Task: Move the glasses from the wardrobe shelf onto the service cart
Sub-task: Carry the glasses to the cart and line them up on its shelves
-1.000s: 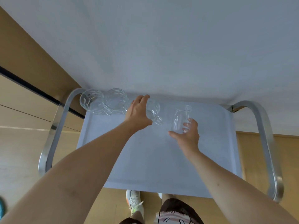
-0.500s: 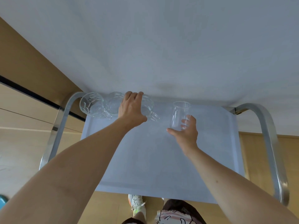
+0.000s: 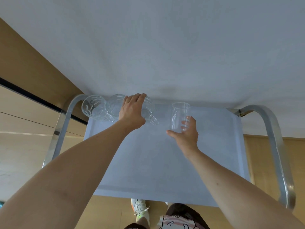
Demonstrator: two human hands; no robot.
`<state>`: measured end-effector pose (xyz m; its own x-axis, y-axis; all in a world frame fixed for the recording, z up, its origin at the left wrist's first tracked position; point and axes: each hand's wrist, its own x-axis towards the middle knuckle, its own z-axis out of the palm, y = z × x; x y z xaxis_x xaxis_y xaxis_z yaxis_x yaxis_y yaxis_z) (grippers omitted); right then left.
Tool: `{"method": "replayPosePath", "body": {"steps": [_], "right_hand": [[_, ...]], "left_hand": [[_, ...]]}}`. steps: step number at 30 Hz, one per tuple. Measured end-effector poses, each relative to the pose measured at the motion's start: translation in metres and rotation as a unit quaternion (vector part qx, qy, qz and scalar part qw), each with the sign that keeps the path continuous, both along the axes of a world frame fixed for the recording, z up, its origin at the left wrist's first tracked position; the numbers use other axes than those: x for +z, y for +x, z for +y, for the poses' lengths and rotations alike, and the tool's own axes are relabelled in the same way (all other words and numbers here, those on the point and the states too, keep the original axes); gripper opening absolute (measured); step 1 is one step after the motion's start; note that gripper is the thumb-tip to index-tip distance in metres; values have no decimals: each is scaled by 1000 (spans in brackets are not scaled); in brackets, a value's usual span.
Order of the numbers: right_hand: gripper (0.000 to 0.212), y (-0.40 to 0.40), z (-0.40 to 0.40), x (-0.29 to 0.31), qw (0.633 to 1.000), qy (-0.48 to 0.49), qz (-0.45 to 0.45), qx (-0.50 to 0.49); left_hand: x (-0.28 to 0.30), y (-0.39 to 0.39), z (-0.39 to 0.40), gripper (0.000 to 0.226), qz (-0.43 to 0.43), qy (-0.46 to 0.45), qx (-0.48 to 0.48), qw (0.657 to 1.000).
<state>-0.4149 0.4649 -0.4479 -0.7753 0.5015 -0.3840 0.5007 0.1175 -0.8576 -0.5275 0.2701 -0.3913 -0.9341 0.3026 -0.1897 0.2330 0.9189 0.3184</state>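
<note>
Standing upright near the far edge of the service cart [image 3: 165,171], a plain tall glass [image 3: 179,117] sits in our right hand [image 3: 185,135], thumb and fingers curled around its lower half. Our left hand [image 3: 132,111] covers a handled glass [image 3: 151,113] at the back edge; fingers lie over its rim, though we cannot tell whether they actually grip it. Two patterned glasses [image 3: 94,107] stand just left, touching. Chrome handles [image 3: 272,138] flank the cart.

Head-worn camera looks steeply down, close over the cart top [image 3: 148,162].
</note>
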Motion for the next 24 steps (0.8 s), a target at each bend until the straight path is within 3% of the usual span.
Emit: {"method": "replayPosePath", "body": {"steps": [11,24], "right_hand": [[94,-4,-10,8,1000,3,8,6],[96,-4,-23,22,999,18,27,-4]], "left_hand": [[-2,-3,0,107,-18,-53,-40,998],[-9,0,-12,104,-1,-54,-36,998]]}}
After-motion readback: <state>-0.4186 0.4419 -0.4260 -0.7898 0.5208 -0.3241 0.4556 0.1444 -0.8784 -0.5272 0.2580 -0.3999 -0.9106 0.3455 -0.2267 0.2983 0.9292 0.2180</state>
